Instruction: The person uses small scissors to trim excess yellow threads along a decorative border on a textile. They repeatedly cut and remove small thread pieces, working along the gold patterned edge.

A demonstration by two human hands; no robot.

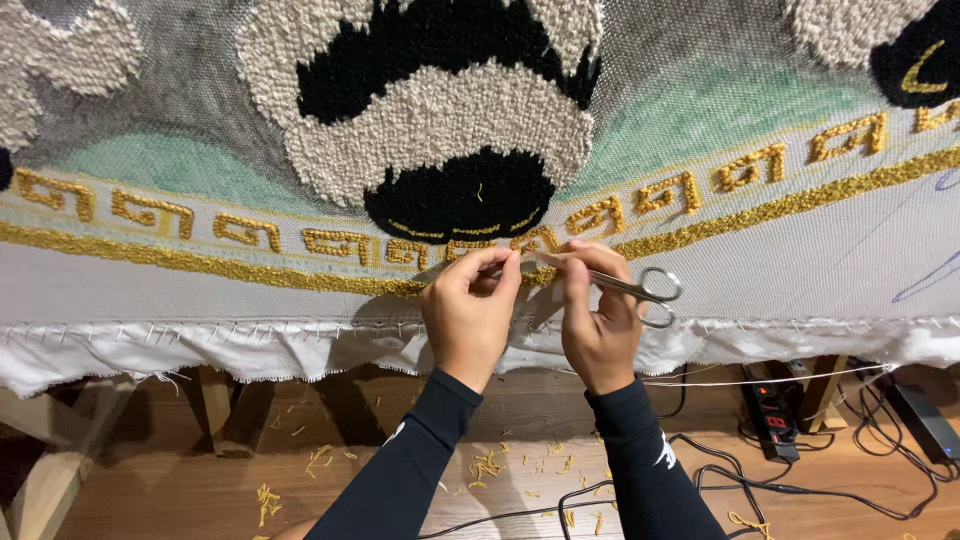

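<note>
Both hands are up at the rug [700, 270], right on the gold border [200, 265] under the black patch [460, 195]. The left hand [468, 318] has its fingers [497, 265] pinched narrow on something too small to make out, against the gold loops. The right hand [598, 322] grips the scissors [640, 290], handles out to the right, blades pointing towards the left fingertips. Dark sleeves on both arms. Below, gold yarn scraps [490, 465] and black cables [800, 488] litter the floor [160, 490].
</note>
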